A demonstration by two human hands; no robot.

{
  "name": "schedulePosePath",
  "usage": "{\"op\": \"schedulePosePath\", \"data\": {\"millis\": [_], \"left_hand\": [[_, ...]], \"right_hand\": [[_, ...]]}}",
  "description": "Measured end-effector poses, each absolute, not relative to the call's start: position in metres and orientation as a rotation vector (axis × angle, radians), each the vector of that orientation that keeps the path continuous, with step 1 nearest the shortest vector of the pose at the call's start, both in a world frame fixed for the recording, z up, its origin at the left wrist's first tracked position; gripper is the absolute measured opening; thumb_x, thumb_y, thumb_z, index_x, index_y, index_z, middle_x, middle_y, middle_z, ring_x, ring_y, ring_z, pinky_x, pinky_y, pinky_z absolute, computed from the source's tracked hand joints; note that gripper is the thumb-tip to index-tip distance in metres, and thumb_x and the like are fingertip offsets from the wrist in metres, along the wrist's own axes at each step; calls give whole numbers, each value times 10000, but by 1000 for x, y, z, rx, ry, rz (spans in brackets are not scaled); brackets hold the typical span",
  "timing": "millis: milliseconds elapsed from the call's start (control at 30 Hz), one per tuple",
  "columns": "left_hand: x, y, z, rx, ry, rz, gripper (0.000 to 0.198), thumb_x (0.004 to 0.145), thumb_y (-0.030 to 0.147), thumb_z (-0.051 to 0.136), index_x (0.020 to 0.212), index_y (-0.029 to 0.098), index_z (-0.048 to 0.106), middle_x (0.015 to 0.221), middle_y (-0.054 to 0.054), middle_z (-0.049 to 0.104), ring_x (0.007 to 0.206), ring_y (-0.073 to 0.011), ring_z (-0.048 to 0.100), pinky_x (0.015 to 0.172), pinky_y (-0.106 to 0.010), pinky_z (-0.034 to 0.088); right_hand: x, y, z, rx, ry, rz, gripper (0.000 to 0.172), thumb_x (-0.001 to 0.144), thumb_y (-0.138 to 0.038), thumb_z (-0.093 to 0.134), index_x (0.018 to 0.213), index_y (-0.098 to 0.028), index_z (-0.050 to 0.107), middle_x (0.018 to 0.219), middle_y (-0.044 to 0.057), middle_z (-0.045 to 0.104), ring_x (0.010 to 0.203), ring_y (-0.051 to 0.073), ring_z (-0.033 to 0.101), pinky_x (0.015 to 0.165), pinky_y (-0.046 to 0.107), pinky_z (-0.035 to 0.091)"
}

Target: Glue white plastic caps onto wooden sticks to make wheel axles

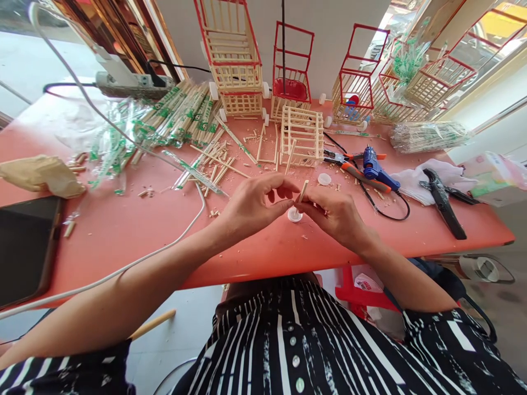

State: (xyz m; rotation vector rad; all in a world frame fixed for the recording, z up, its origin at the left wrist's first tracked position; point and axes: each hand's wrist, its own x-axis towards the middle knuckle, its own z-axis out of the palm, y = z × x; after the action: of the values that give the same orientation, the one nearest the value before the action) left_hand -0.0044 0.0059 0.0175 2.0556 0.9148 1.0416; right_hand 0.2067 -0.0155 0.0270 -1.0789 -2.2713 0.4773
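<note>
One short wooden stick [303, 190] stands between my fingertips, just above the near middle of the table [123, 219]. Its long axis is almost upright, and the free top end leans a little to the right and away from me. The lower end disappears among my fingers.

My left hand [255, 206] comes in from the left with thumb and forefinger curled into a closed pinch at the foot of the stick, the other fingers loosely bent behind. My right hand [335, 214] meets it from the right, fingers folded tight and pinching the same lower part. Both hands touch each other at the tips. Directly under them sits a small white disc [295, 215], round and smooth like plastic; I cannot tell whether the stick's end touches it.

The stick is pale, bare wood, thin and straight with a squared top. A second white disc [324, 179] lies on the table just beyond my right hand. Farther off, a lattice frame [302, 136] of the same pale sticks stands upright, and to its right lie orange-handled pliers [346, 163] and a blue glue gun [376, 167]. Wood chips and offcuts are scattered over the smooth coral-red tabletop, and bundles of chopsticks [181, 112] in green-printed wrappers lie at the far left.
</note>
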Motion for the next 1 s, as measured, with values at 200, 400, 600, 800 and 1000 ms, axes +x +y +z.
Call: {"op": "schedulePosePath", "data": {"millis": [200, 400, 600, 800, 1000], "left_hand": [[0, 2, 16, 1907, 820, 1165, 60, 877, 186, 693, 916, 173, 736, 860, -32, 725, 774, -139, 629, 714, -265, 499], [6, 3, 15, 1847, 792, 1226, 58, 857, 221, 716, 822, 175, 718, 821, -24, 729, 780, -152, 650, 717, -274, 511], [10, 4, 17, 1886, 801, 1251, 74, 863, 205, 693, 803, 173, 722, 791, -23, 725, 757, -150, 644, 711, -277, 507], [10, 3, 16, 1920, 791, 1248, 91, 885, 194, 677, 803, 172, 708, 799, -28, 716, 774, -157, 649, 730, -285, 511], [11, 1, 17, 1959, 807, 1253, 104, 889, 209, 683, 791, 176, 696, 779, -28, 701, 766, -157, 641, 709, -278, 502]], "right_hand": [[206, -16, 25, -1085, -2250, 470, 242, 1029, -331, 581, 829, -203, 627, 732, -5, 625, 640, 128, 495, 650, 263, 373], [205, -16, 23, -1062, -2258, 390, 289, 1051, -360, 532, 806, -214, 577, 724, -3, 603, 632, 133, 479, 636, 267, 364], [205, -15, 23, -1034, -2242, 407, 257, 1043, -328, 545, 814, -214, 566, 731, -9, 602, 638, 131, 488, 651, 269, 363], [206, -15, 20, -1045, -2245, 398, 268, 1037, -320, 563, 792, -208, 570, 746, -4, 638, 651, 128, 524, 641, 264, 379], [230, -20, 45, -1269, -2218, 329, 246, 996, -438, 626, 1128, -239, 687, 1018, 54, 742, 818, 187, 651, 738, 311, 479]]}}
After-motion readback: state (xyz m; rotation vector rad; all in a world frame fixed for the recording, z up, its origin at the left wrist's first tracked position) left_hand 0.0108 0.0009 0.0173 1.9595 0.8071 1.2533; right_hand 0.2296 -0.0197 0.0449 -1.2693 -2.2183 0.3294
